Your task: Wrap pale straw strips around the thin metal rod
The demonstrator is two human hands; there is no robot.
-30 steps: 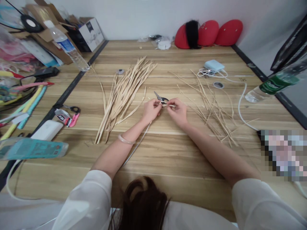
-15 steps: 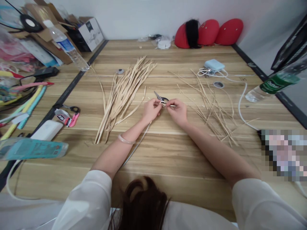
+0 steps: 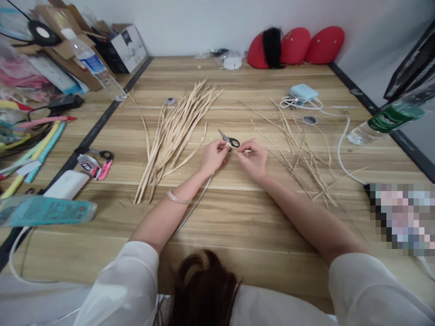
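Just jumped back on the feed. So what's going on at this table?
A person is working a thin pale strip between the fingertips of the left hand and right hand. Scissors lie just beyond the hands, and a wire runs out below the left hand; whether it is held is hidden. A bundle of strips lies to the left, and loose thin strands to the right.

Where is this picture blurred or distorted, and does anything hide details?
In the head view, soft blur hides fine detail of the pale strip in the hands; wide-angle distortion seems to stretch the green-labelled bottle; pixelation masks an item at right.
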